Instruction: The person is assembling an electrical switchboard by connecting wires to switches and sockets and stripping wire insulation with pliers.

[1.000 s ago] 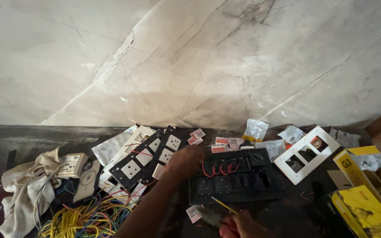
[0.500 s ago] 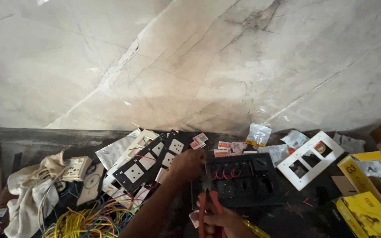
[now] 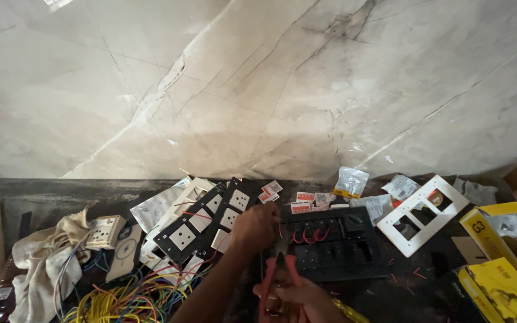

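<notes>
The black switch panel [image 3: 330, 242] lies flat on the dark floor below the marble wall [image 3: 258, 90], its long axis running left to right, short red wire loops [image 3: 307, 234] across its upper part. My left hand [image 3: 257, 227] curls over its left edge, fingers closed on it, forearm slanting up from lower left. My right hand [image 3: 297, 296] grips red-handled pliers [image 3: 279, 275], jaws pointing up at the panel's near-left corner. Coloured wires [image 3: 127, 299] lie tangled well left.

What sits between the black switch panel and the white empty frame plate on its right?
Head view: nothing lies between them; black switch panel and white frame plate nearly touch, with a sliver of dark floor.
</notes>
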